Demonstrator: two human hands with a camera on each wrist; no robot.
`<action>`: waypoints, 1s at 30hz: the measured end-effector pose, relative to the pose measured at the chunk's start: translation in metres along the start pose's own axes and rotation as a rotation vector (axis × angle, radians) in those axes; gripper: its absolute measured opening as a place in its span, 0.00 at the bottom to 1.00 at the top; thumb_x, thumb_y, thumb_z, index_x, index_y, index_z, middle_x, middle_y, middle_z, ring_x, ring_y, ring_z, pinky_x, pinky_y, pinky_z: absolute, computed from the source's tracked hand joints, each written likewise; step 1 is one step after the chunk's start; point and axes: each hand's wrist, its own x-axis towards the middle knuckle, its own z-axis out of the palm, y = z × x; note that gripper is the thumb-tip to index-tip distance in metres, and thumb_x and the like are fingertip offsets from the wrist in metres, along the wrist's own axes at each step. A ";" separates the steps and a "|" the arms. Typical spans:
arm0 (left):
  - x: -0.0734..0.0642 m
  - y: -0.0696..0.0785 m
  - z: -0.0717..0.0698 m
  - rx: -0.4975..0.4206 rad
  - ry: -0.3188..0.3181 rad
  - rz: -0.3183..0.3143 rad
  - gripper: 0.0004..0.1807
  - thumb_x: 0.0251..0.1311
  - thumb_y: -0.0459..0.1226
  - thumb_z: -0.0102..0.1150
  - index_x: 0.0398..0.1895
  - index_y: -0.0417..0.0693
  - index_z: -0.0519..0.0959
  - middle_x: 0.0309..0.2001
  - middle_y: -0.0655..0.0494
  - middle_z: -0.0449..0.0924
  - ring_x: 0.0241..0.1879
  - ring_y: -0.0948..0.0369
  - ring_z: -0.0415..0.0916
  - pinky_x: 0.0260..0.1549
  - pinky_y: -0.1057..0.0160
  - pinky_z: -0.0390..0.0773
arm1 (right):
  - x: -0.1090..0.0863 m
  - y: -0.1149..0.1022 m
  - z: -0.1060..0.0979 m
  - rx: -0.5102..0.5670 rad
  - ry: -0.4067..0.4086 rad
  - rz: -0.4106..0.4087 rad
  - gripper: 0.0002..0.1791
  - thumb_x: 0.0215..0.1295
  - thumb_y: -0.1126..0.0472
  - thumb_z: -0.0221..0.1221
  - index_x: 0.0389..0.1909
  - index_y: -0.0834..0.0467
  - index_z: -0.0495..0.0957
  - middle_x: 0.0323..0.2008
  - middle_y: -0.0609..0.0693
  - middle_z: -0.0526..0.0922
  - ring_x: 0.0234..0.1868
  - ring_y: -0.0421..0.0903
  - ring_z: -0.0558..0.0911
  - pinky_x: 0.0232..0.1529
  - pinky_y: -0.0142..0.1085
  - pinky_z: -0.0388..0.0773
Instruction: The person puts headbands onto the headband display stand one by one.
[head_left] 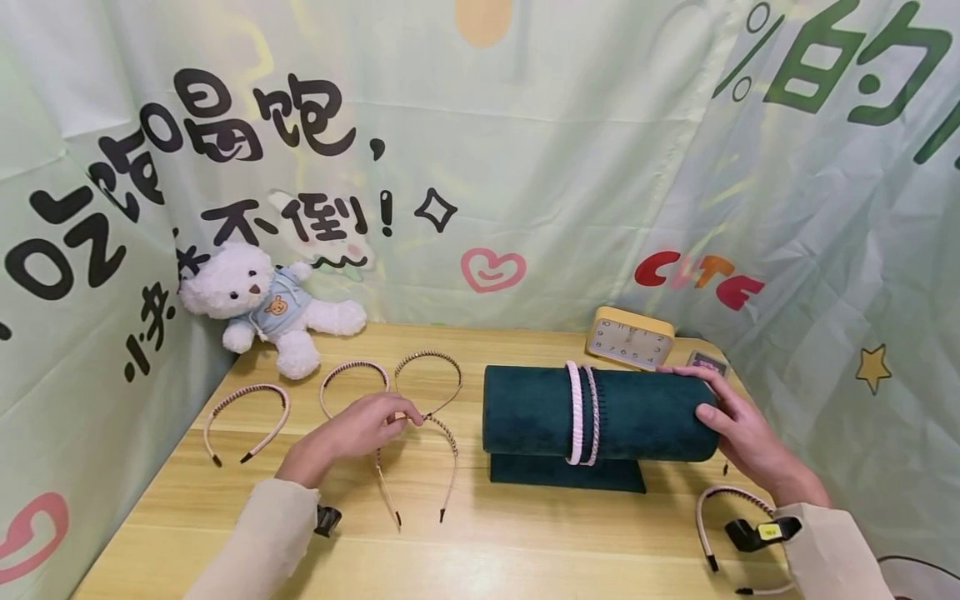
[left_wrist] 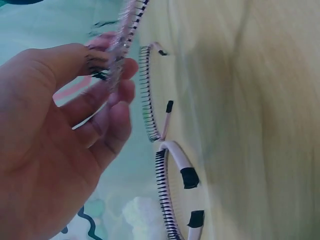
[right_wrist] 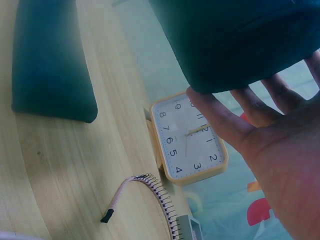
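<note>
Left of the dark-green velvet cylindrical stand (head_left: 652,417), left hand (head_left: 367,429) clamps fingers on a pink toothed headband (left_wrist: 121,42); right hand (head_left: 750,433), fingers gripping stand's end, should steady it.

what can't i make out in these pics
Held headband, left wrist view: blurred in the left hand, cut off by the upper edge.
Headband by the right sleeve, head view: part hidden by that sleeve and the wrist camera.
Roll, right wrist view: cut off by the top edge.
Box, head view: partly behind the right hand, print too small.
</note>
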 end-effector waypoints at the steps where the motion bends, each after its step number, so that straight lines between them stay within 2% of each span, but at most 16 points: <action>1: -0.001 -0.001 -0.001 -0.005 -0.010 -0.004 0.13 0.76 0.28 0.57 0.53 0.48 0.89 0.55 0.54 0.90 0.55 0.55 0.84 0.56 0.51 0.84 | 0.000 0.000 0.000 -0.002 0.000 0.000 0.28 0.89 0.63 0.41 0.84 0.58 0.56 0.80 0.40 0.69 0.69 0.37 0.77 0.62 0.32 0.84; 6: -0.005 -0.004 -0.005 -0.040 -0.051 -0.035 0.14 0.77 0.27 0.55 0.53 0.49 0.88 0.55 0.54 0.89 0.55 0.55 0.84 0.55 0.52 0.84 | 0.000 0.000 -0.001 -0.006 -0.001 -0.004 0.28 0.89 0.63 0.41 0.84 0.58 0.57 0.81 0.43 0.68 0.69 0.37 0.77 0.62 0.32 0.84; 11: -0.010 -0.005 -0.008 -0.087 -0.058 -0.061 0.15 0.78 0.28 0.55 0.56 0.49 0.87 0.56 0.53 0.88 0.54 0.54 0.84 0.52 0.55 0.85 | 0.000 0.000 0.000 0.004 -0.004 -0.008 0.27 0.89 0.64 0.41 0.84 0.58 0.57 0.81 0.44 0.68 0.69 0.37 0.77 0.62 0.32 0.83; 15: -0.016 -0.009 -0.012 -0.211 -0.079 -0.108 0.14 0.80 0.31 0.55 0.59 0.46 0.86 0.58 0.47 0.87 0.43 0.55 0.84 0.41 0.59 0.87 | 0.000 0.000 0.000 0.012 -0.007 -0.011 0.27 0.89 0.64 0.41 0.84 0.57 0.58 0.81 0.43 0.68 0.69 0.36 0.77 0.62 0.31 0.83; 18: -0.021 -0.011 -0.014 -0.321 -0.091 -0.131 0.14 0.82 0.33 0.54 0.61 0.43 0.85 0.57 0.42 0.85 0.36 0.57 0.82 0.33 0.56 0.88 | 0.000 0.000 0.001 0.006 -0.004 -0.012 0.27 0.89 0.64 0.41 0.84 0.57 0.58 0.80 0.41 0.69 0.69 0.36 0.77 0.62 0.31 0.83; 24: -0.027 -0.014 -0.018 -0.446 -0.116 -0.125 0.15 0.81 0.31 0.53 0.64 0.36 0.80 0.59 0.34 0.82 0.37 0.57 0.79 0.33 0.52 0.89 | 0.001 0.000 0.000 0.009 -0.008 -0.018 0.27 0.89 0.64 0.41 0.84 0.58 0.57 0.79 0.38 0.71 0.69 0.36 0.77 0.62 0.31 0.83; 30: -0.032 -0.021 -0.020 -0.515 -0.162 -0.154 0.20 0.80 0.30 0.52 0.71 0.35 0.76 0.66 0.28 0.77 0.38 0.53 0.81 0.34 0.55 0.89 | 0.001 0.000 0.000 0.016 -0.013 -0.019 0.27 0.89 0.64 0.40 0.84 0.59 0.57 0.79 0.38 0.70 0.69 0.36 0.77 0.62 0.31 0.83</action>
